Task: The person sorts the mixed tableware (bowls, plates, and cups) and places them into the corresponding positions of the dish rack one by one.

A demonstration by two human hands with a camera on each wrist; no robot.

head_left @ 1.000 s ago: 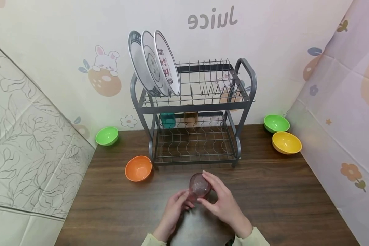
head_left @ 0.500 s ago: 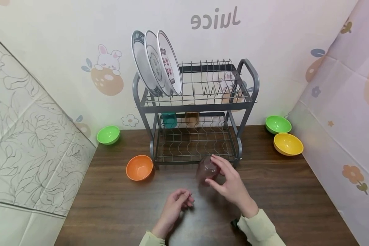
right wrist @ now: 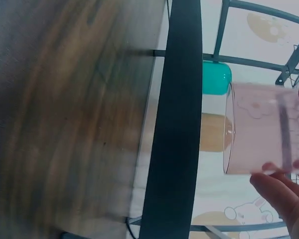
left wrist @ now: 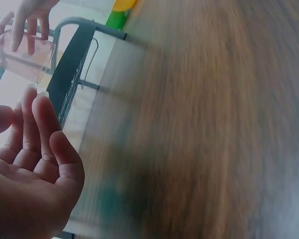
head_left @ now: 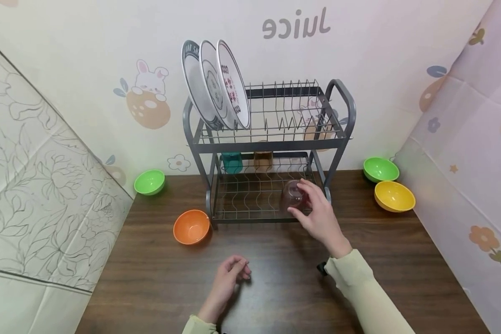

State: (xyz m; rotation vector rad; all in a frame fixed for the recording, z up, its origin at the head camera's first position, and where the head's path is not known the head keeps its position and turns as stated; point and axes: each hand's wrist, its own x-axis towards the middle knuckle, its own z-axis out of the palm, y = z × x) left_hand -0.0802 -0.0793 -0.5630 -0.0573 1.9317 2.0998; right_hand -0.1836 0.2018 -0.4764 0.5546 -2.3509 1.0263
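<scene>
Surface (head_left: pixel 401 260): dark wood, the whole scene sits on it, walls papered with cartoon prints behind.
Rack (head_left: pixel 342 99): grey two-tier wire dish rack at 12 o'clock from the person, backed against the wall.
Plates (head_left: pixel 217 83): three stand on edge at the left end of the top tier; the other slots there are bare.
Bowls: green bowl (head_left: pixel 149 181) at 10 o'clock, orange bowl (head_left: pixel 191 226) just beside the rack's left foot, second green bowl (head_left: pixel 381 169) and yellow bowl (head_left: pixel 394 195) near each other at 2 o'clock; all four sit on the wood, none in the rack.
Cups on the lower tier: a teal cup (head_left: pixel 232 163) and an amber cup (head_left: pixel 263 160) stand at the back; most of that shelf is free.
Progress: by my read, plates and two cups are racked; the cup in hand is over the lower tier's front right and not set down, bowls untouched.
Right hand (head_left: pixel 319 214): fingers curled round a pink see-through cup (head_left: pixel 292 196), held on its side, mouth toward the rack's depth in the right wrist view.
Left hand (head_left: pixel 229 273): low at 6 o'clock, fingers loosely curled, holding nothing.
</scene>
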